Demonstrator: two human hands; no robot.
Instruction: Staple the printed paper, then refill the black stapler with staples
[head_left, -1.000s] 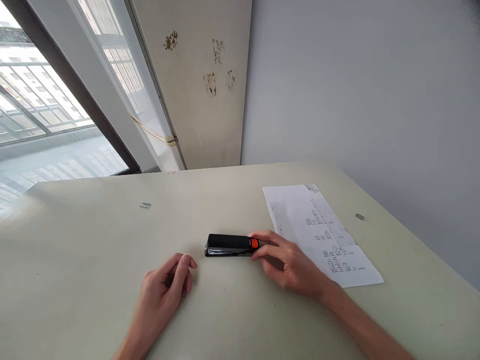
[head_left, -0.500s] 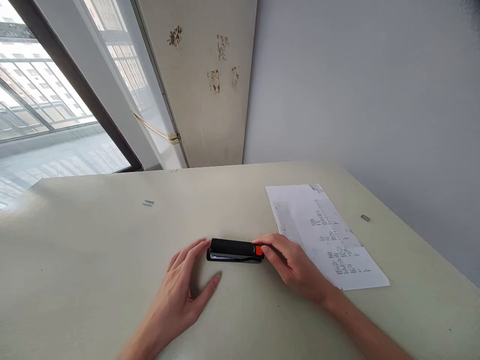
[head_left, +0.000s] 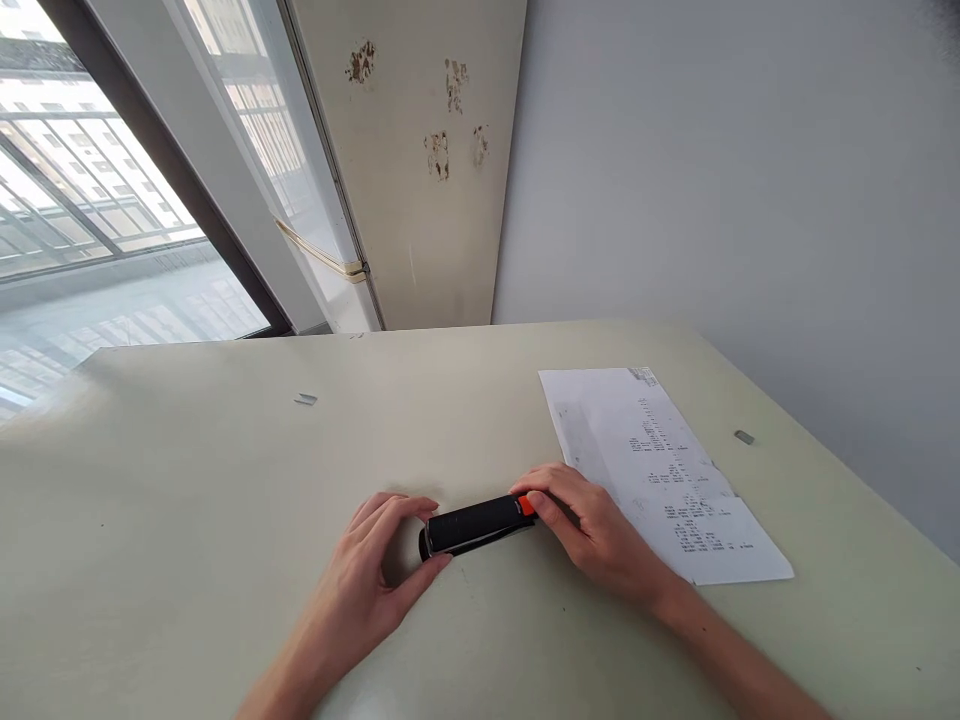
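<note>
A black stapler with an orange rear tab lies near the middle of the pale table, slightly tilted. My left hand curls round its front end, thumb below and fingers above. My right hand pinches the orange end between fingers and thumb. A printed sheet of paper lies flat just right of my right hand.
A small strip of staples lies at the far left of the table, and another small metal piece lies right of the paper. A grey wall runs along the right edge. A window and a stained panel stand behind the table.
My left hand slid from the bare table to the stapler's front end and closed round it. The stapler has turned slightly, its front end nearer to me. My right hand stayed on the orange end.
</note>
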